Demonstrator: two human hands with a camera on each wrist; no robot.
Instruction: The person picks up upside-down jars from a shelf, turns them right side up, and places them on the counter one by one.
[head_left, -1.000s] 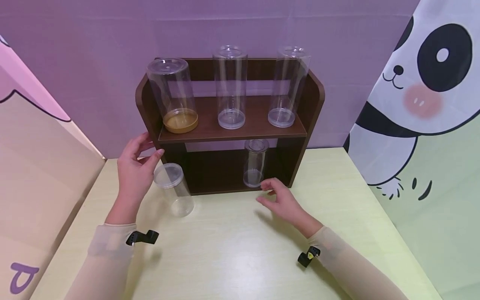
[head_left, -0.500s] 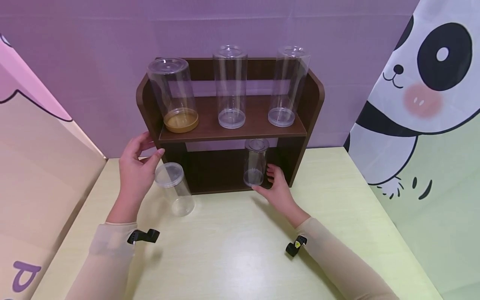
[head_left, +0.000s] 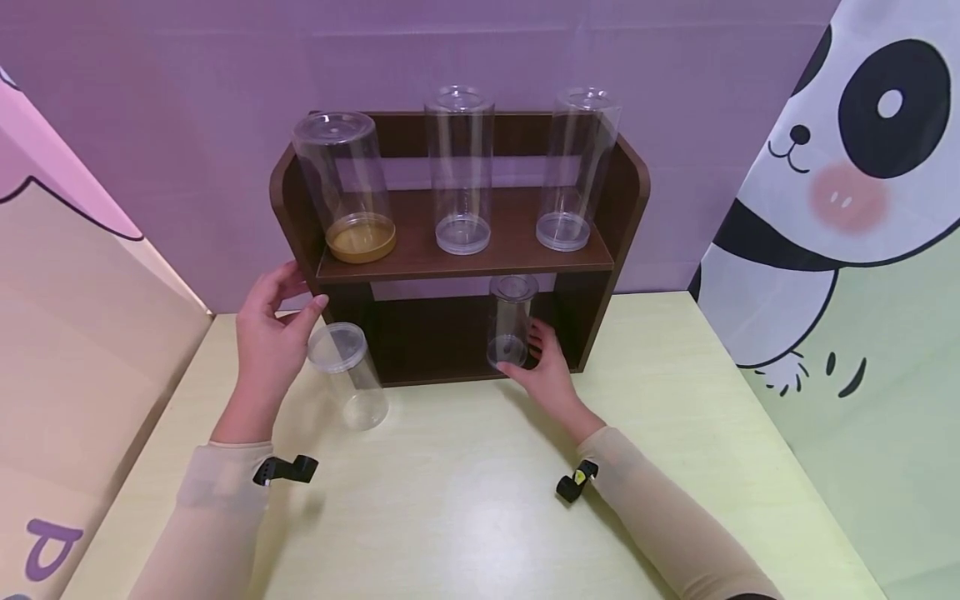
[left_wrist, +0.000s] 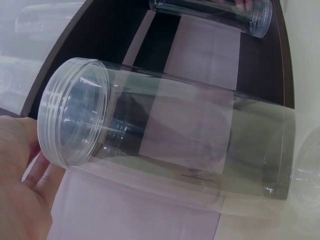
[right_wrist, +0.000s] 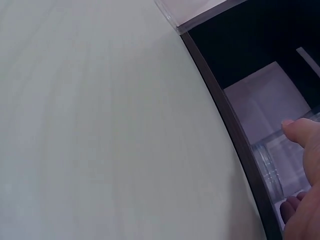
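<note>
A dark brown two-tier shelf (head_left: 427, 269) stands against the back. At its left side panel, my left hand (head_left: 272, 342) grips the edge, thumb at the front and fingers on the outer side. My right hand (head_left: 549, 377) curls round the lower part of a small clear plastic jar (head_left: 512, 312) on the lower tier. In the right wrist view the thumb (right_wrist: 299, 131) lies over that jar near its ringed end (right_wrist: 270, 170). A larger clear jar (head_left: 351, 375) with a clear lid (left_wrist: 75, 112) stands on the table right by my left thumb.
On the upper tier stand a wide clear jar (head_left: 341, 171) with a gold base and two tall clear jars, one in the middle (head_left: 460, 167) and one at the right (head_left: 579, 167). The pale table (head_left: 465, 500) extends in front of the shelf.
My right hand has moved forward and slightly left to the small jar, and its fingers have closed round it. The left hand and the other jars have stayed in place.
</note>
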